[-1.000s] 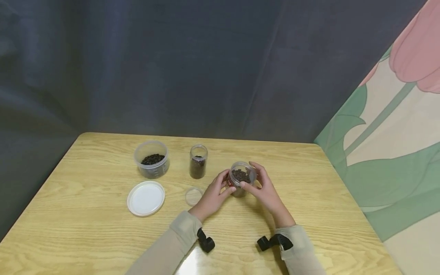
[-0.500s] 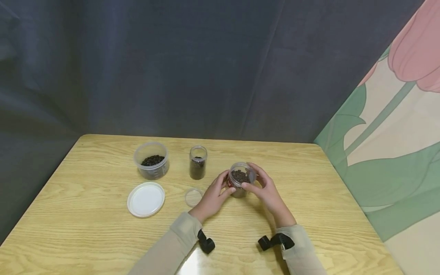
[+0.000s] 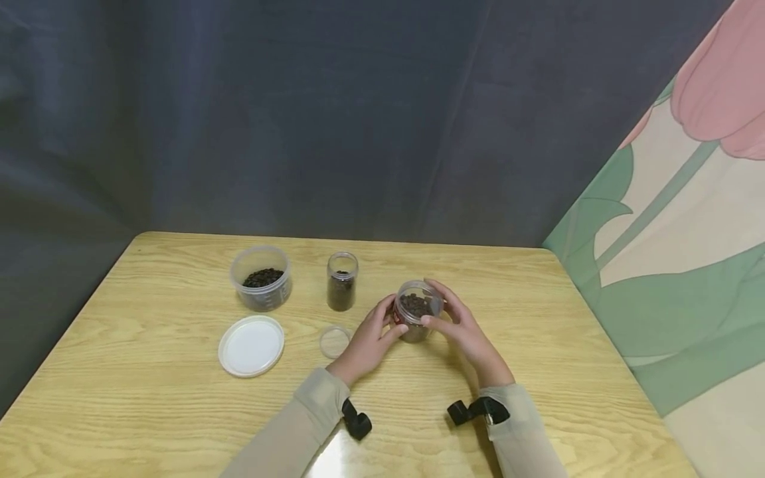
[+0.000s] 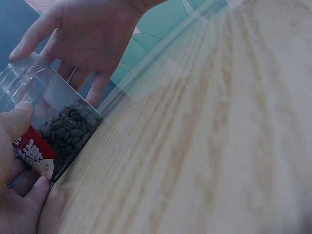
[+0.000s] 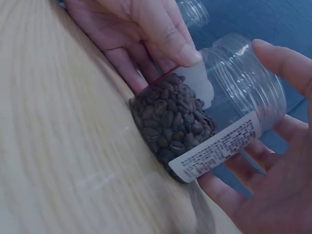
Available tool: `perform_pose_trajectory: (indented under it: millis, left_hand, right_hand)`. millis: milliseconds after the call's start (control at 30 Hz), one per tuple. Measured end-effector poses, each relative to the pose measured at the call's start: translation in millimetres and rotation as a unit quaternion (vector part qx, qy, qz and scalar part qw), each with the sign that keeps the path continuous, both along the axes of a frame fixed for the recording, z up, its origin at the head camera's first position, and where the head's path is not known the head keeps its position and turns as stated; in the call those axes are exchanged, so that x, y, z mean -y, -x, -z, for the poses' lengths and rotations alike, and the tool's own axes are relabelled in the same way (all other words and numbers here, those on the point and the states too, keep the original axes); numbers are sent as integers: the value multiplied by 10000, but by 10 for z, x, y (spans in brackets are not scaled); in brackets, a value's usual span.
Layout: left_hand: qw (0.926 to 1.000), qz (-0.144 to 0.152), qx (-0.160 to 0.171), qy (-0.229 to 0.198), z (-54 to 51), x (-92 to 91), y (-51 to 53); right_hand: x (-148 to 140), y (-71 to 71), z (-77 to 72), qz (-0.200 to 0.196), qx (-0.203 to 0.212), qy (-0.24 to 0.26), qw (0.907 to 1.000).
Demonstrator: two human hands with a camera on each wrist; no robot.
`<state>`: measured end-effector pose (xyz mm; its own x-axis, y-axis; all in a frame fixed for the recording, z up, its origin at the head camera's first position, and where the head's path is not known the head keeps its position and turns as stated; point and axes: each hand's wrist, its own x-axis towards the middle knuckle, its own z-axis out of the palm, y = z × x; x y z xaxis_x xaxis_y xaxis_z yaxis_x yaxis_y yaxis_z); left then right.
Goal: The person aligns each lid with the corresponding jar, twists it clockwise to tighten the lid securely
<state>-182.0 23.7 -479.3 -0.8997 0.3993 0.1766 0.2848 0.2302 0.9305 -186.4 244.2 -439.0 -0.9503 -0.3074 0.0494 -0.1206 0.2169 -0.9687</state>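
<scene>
A clear screw-neck jar [image 3: 415, 334] of brown coffee beans [image 5: 168, 114] stands upright and lidless on the table between both hands. My left hand [image 3: 366, 345] grips its left side, thumb at the front and fingers curled round the body, over a red label [image 4: 36, 151]. At the other side, my right hand [image 3: 472, 338] holds the jar near the top, thumb by the rim and fingers round the back. A printed white label [image 5: 217, 148] shows in the right wrist view, close to the right fingers.
Left of the hands stands a taller open jar [image 3: 340, 292] with dark contents. A translucent tub [image 3: 263, 297] of dark beans is farther left. A white lid [image 3: 251, 346] and a small clear lid [image 3: 335, 342] lie on the wooden table [image 3: 149, 405].
The right hand's fingers and thumb have shifted slightly at the jar's rim. Both hands stay at the jar, and the other containers and lids keep their places.
</scene>
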Motion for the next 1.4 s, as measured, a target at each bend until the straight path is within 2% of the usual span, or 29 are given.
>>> perform_pose_trajectory:
  millis: [400, 633, 1100, 1400]
  left_hand:
    - [10000, 80, -11, 48, 22, 16, 20]
    - [9999, 95, 29, 61, 24, 14, 24]
    - [10000, -2, -8, -23, 21, 8, 2]
    - [10000, -54, 53, -30, 8, 7, 3]
  right_hand:
    - [-28, 40, -62, -398, -46, -91, 9992]
    - [-29, 42, -11, -457, -58, 76, 9989]
    - [49, 18, 68, 300, -464, -117, 9984]
    - [113, 35, 236, 542, -751, 291, 9953]
